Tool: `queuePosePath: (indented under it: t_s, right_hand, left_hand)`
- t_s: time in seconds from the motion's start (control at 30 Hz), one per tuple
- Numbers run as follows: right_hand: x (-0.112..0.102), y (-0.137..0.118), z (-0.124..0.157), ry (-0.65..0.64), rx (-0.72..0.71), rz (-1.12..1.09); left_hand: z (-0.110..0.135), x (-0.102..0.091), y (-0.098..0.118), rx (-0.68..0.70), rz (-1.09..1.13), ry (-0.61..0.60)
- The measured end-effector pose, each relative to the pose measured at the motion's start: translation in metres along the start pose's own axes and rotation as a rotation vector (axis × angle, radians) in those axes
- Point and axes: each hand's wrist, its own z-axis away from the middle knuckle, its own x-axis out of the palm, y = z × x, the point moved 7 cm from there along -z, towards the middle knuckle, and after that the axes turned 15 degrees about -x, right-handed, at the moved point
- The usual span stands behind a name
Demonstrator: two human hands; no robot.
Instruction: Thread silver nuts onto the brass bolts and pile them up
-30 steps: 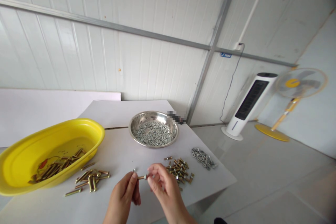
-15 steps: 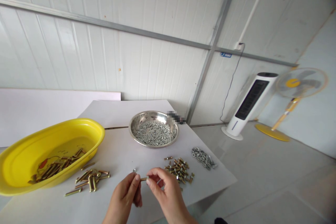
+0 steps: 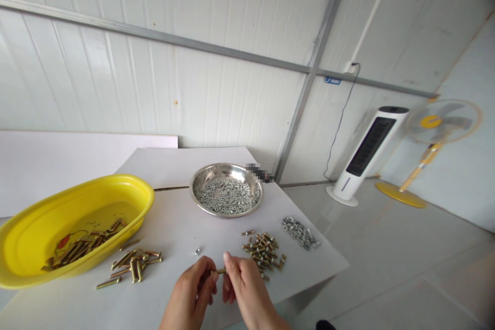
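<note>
A brass-coloured bolt [image 3: 220, 271] lies sideways between my two hands, above the near part of the table. My left hand [image 3: 192, 289] is closed, its thumb and fingers pinching the bolt's left end. At the other end my right hand [image 3: 247, 289] is closed too, thumb on top and fingers curled beneath. Those fingers hide the bolt's tip, so I cannot make out whether a nut is on it. Just beyond my hands a single nut [image 3: 198, 251] rests on the table. To the right of my right hand is a pile of bolts with nuts on them [image 3: 265, 251].
A yellow tub [image 3: 133, 185] with bolts stands on the left, loose bolts [image 3: 133, 265] beside it. Behind my hands is a steel bowl [image 3: 195, 198] of nuts. Washers or nuts [image 3: 299, 232] lie near the table's right edge. An air cooler [image 3: 371, 157] and fan [image 3: 429, 149] stand beyond.
Both hands have moved slightly down and toward me with the bolt. My right thumb has swung up and over, and the lone nut on the table shows more fully.
</note>
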Motion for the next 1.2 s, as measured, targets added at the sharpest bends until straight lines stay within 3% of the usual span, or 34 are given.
queuePosePath:
  t_s: [0.23,0.5,0.67,0.93,1.07,1.2]
  right_hand:
    - [-0.014,-0.023,-0.006,0.068,-0.096,-0.016]
    - [-0.011,-0.022,-0.011,0.07,-0.215,0.073]
    - [-0.014,-0.025,-0.011,0.081,-0.205,0.052]
    - [-0.001,-0.021,-0.003,-0.041,-0.088,-0.03]
    - [0.005,-0.009,-0.001,-0.026,0.002,-0.158]
    - [-0.002,-0.013,-0.004,0.046,-0.04,-0.213]
  left_hand:
    - [-0.009,-0.011,-0.018,-0.132,0.135,0.041]
    - [-0.012,-0.001,-0.04,-0.343,0.429,-0.058]
    - [-0.011,-0.001,-0.034,-0.32,0.352,-0.093]
    - [-0.006,-0.006,-0.011,-0.173,0.089,-0.047]
    - [-0.005,-0.003,-0.008,-0.163,0.073,-0.065]
    - [-0.009,-0.009,-0.014,-0.176,0.125,0.004]
